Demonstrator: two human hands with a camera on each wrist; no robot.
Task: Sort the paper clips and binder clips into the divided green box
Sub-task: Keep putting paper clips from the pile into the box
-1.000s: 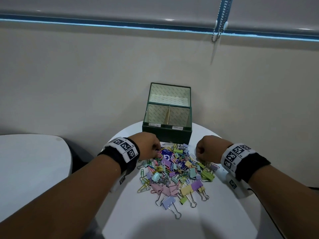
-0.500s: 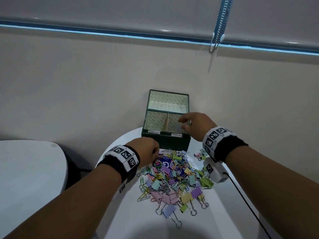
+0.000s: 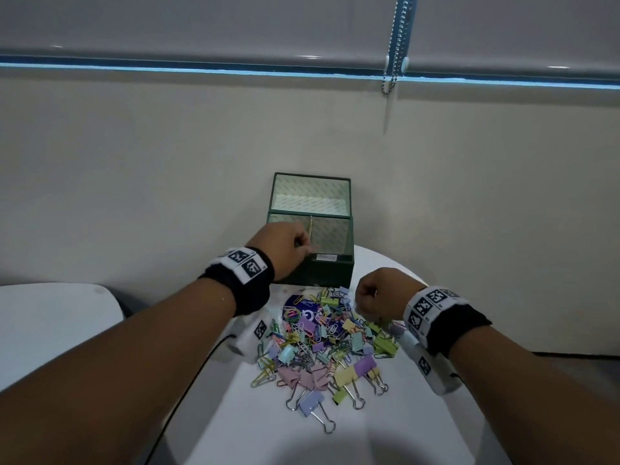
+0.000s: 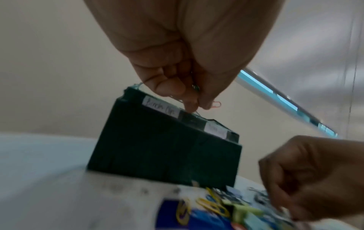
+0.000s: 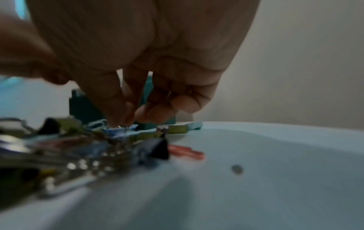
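Note:
The divided green box (image 3: pixel 322 273) stands at the far edge of the table with its lid upright. My left hand (image 3: pixel 285 245) hovers over the box's front left compartment. In the left wrist view this hand (image 4: pixel 189 99) pinches a few thin paper clips (image 4: pixel 216 104), one of them reddish. A mixed pile of paper clips and pastel binder clips (image 3: pixel 322 340) lies in front of the box. My right hand (image 3: pixel 370 293) is down on the pile's far right side. Its fingertips (image 5: pixel 118 118) touch a blue binder clip (image 5: pixel 115 131); a grip does not show.
The pile lies on a round white table (image 3: pixel 385 431), partly on a blue card (image 3: pixel 295 305). Two white labels (image 4: pixel 160 108) mark the box's front rim. A second white table (image 3: pixel 50 330) stands to the left. A wall rises right behind the box.
My left hand rose from the pile to the box's left compartment with paper clips. My right hand went to the box's right compartment and came back down onto the pile.

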